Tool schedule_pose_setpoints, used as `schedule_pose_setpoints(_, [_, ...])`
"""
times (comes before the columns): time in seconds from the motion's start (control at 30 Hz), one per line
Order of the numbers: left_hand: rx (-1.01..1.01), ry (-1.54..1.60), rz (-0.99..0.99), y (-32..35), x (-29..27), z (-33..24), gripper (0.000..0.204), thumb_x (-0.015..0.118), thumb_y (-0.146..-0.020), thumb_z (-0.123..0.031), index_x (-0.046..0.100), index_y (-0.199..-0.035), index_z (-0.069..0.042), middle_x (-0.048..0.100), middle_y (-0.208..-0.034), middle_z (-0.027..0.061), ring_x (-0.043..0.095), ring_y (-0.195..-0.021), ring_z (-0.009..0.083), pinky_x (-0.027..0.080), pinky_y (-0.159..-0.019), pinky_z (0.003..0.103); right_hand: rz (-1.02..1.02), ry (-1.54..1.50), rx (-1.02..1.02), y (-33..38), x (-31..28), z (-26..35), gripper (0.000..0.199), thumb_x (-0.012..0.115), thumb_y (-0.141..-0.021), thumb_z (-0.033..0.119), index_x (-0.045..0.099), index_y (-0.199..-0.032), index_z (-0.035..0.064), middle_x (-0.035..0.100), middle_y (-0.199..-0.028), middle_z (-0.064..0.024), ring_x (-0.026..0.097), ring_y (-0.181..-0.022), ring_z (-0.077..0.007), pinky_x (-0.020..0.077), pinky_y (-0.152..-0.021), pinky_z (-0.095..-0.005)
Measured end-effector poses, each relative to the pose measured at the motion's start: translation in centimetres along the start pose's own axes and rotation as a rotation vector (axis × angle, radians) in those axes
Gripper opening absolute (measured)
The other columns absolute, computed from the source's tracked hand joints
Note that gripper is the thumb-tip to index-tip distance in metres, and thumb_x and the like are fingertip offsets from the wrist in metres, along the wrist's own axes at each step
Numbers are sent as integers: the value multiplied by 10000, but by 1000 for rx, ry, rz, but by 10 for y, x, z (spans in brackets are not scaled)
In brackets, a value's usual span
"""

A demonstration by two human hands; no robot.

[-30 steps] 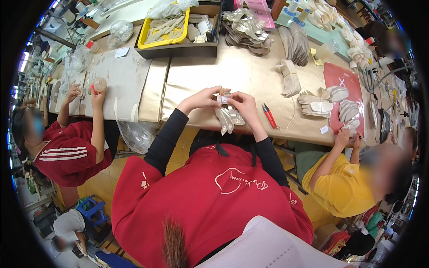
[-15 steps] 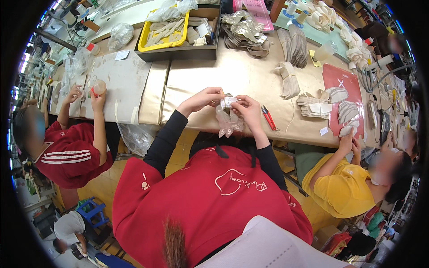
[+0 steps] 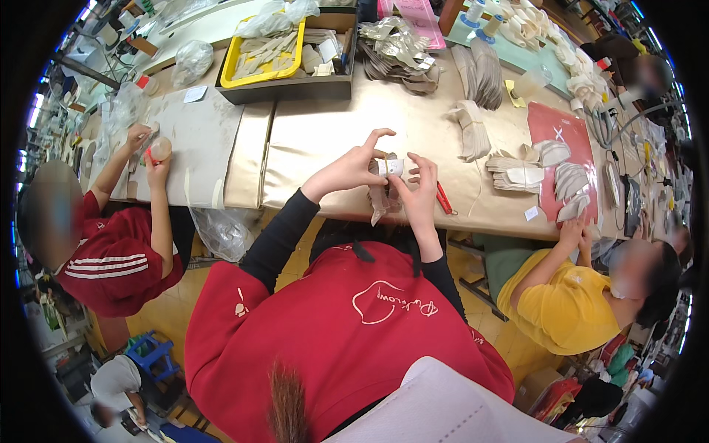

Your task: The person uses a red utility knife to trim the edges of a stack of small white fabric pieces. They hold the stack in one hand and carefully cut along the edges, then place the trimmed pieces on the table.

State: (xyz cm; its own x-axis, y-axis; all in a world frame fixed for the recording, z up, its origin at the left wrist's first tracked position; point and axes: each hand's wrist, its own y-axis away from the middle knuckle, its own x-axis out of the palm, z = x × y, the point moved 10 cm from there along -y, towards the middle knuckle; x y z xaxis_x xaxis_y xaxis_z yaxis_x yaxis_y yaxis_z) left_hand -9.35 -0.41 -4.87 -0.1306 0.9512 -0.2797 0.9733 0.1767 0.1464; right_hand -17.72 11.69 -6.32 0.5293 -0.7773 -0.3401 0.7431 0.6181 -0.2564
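Note:
A small bundle of pale grey cut pieces [image 3: 379, 203] is held upright at the table's front edge, a band around its top. A white paper label [image 3: 393, 167] lies against the bundle's upper end. My left hand [image 3: 346, 171] grips the bundle's left side near the top, its index finger raised. On the other side my right hand [image 3: 419, 193] has its thumb pressed at the label, with the index finger lifted away. Red-handled snips [image 3: 443, 198] lie just right of my right hand, partly hidden by it.
Behind is a black box [image 3: 288, 90] with a yellow tray [image 3: 299, 55] of strips. Bundled pieces [image 3: 470, 131] and a red sheet [image 3: 543, 122] lie to the right. Co-workers sit on both sides, in a maroon top [image 3: 111, 258] and a yellow top [image 3: 554, 306].
The bundle has turned and shows narrower, and the label now sits more to its right. Fingers of both hands have lifted and spread. The left co-worker's hands have come closer together.

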Motion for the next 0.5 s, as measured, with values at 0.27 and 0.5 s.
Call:
schedule_pose_setpoints(0.27, [72,457,45,6,-3,-28,867,652,-929,-17,105,-1588,-156,686,-1203,203,680,-942,162,533,-853,316,69,-4,-172,0,-13,36,377,747,-812,-15,718,-1180,65,587,-1133,-75,605,-856,-182,512,-760,-289])
schedule_pose_setpoints(0.5, [4,700,-214,8,-22,2,471,690,-925,-19,450,-1329,-48,712,-1014,113,656,-874,112,513,-793,256,93,-376,56,-4,-11,21,447,679,-866,-101,593,-1304,-66,647,-1181,-91,611,-975,-121,510,-858,-263])
